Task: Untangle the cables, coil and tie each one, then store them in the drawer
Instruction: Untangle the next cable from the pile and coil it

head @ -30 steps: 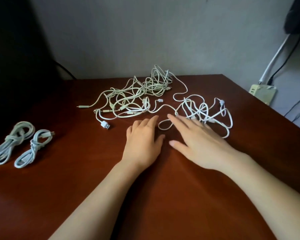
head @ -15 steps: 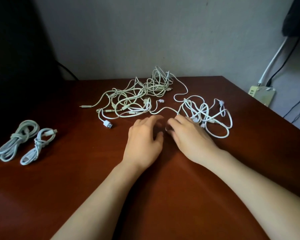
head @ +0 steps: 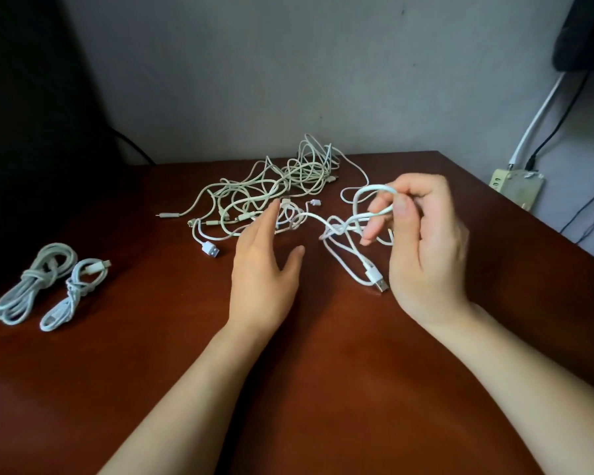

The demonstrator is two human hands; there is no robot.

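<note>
A tangle of pale cables point(head: 268, 190) lies at the back middle of the brown table point(head: 151, 354). My right hand point(head: 426, 248) is raised above the table and pinches a loop of a white cable point(head: 374, 192), which hangs down in knotted loops to a USB plug point(head: 378, 281) near the tabletop. My left hand point(head: 266, 265) has straight fingers, its fingertips at the near edge of the tangle. Two coiled and tied cables point(head: 31, 286) point(head: 74, 293) lie at the table's left.
A grey wall stands behind the table. A power strip point(head: 516, 186) with white and black leads sits off the right edge. A dark object fills the back left. A loose USB plug point(head: 210, 250) lies left of my left hand.
My right hand has taken hold of the white cable and lifted it off the table. My left hand has shifted slightly forward, fingers straightened toward the tangle.
</note>
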